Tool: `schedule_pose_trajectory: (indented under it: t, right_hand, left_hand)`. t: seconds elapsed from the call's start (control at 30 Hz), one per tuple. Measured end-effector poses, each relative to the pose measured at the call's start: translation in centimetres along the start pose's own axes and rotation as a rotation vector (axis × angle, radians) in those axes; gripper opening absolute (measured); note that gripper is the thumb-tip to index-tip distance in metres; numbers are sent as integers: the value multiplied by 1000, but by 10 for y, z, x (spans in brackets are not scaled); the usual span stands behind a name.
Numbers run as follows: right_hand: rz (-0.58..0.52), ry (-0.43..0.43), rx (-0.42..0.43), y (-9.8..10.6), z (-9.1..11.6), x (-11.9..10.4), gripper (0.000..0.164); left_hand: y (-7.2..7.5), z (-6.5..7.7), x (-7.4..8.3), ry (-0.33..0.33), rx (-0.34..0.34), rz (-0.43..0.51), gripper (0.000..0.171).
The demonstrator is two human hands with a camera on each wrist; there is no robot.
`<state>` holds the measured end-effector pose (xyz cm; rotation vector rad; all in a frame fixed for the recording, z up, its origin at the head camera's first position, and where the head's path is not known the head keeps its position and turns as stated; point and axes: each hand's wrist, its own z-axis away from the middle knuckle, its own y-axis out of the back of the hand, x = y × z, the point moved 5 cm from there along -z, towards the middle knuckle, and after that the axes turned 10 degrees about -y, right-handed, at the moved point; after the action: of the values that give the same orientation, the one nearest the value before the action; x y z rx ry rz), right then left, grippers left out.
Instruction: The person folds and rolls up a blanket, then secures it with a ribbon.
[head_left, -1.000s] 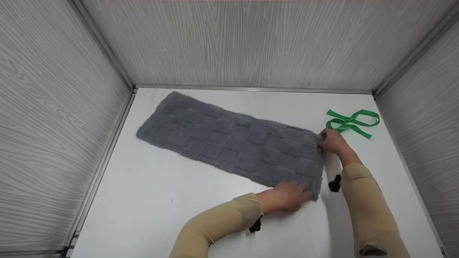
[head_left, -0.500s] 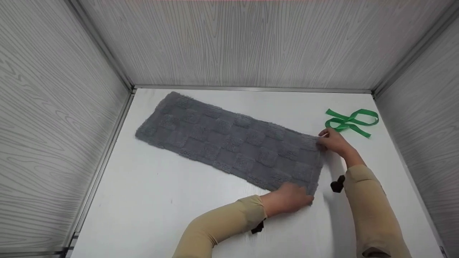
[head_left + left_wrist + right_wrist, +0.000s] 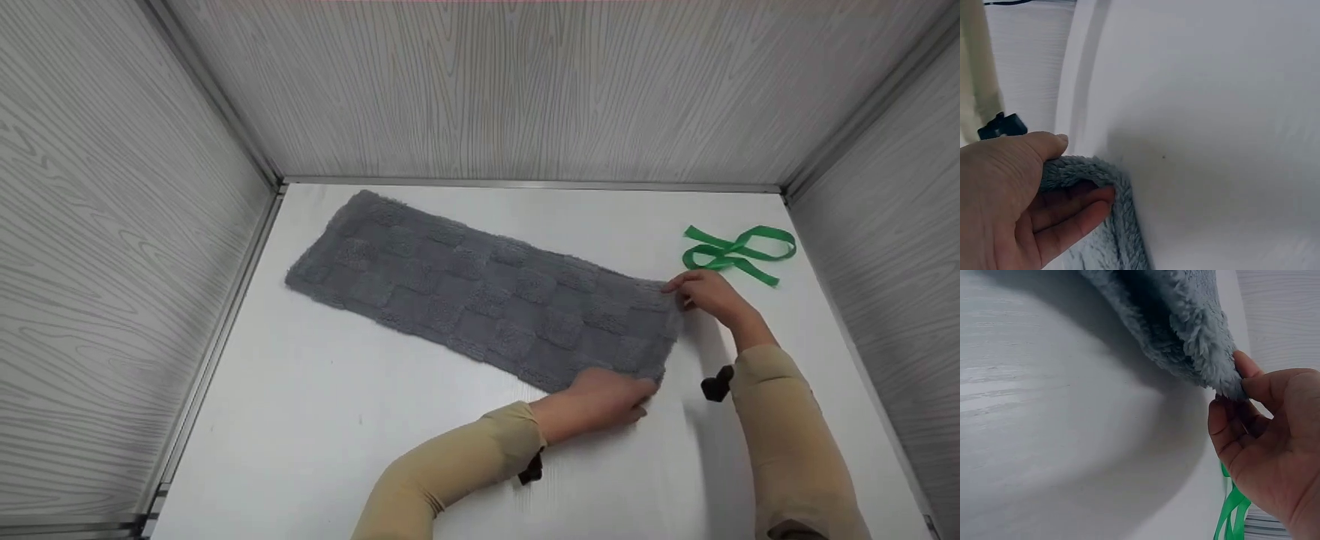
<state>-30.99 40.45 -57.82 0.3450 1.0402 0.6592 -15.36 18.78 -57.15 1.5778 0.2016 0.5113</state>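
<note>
The gray cloth (image 3: 480, 292) lies slanted on the white surface (image 3: 337, 435), with its left end farther from the person than its right end. It is long and fuzzy, with a pattern of raised and flat squares. It looks soft and light, so it should bend easily and not break. The fuzz should be easy to hold and not slippery. It seems to have two layers, because a dark gap shows between its edges in the right wrist view, so a good hold would catch both layers. The corners at the right end of the cloth look like the best places to take hold. The left hand (image 3: 600, 397) has its grip on the cloth's near right corner, thumb on top and fingers below. The right hand (image 3: 712, 294) pinches the cloth's far right corner. A green ribbon (image 3: 733, 247) lies in loops just past that corner of the cloth. It is the only thing close enough to get in the way, and I can't tell if the right hand touches it. The back wall (image 3: 480, 97) stands beyond the cloth, and the left wall (image 3: 90, 262) stands past its left end.
</note>
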Motion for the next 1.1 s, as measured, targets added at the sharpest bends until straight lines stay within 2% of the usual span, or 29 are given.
schedule_pose_trajectory:
  t: [0.13,0.23,0.37,0.47,0.6,0.67,0.77,0.87,1.0,1.1]
  right_hand:
    - [13,33,-52,3,4,0,51]
    - [40,63,-58,5,8,-1,47]
    - [77,92,-15,8,12,-4,36]
    - [63,113,11,9,17,-9,34]
    - [-8,137,4,11,36,-28,37]
    - [-55,141,0,11,39,-32,38]
    - [-102,164,18,12,30,-25,39]
    - [-152,207,31,12,21,-20,41]
    - [-251,263,20,11,21,-23,42]
    - [-375,296,-3,12,24,-27,38]
  left_hand:
    - [16,11,-11,32,80,117,18]
    - [27,21,-22,79,126,216,21]
    - [39,36,-38,146,187,410,22]
    - [47,48,-49,201,237,591,10]
    - [51,62,-61,298,261,766,49]
    - [52,67,-65,333,251,827,52]
    - [51,74,-68,323,240,868,30]
    - [54,77,-65,279,240,883,11]
    - [59,75,-55,226,244,903,20]
    - [62,72,-47,190,236,926,23]
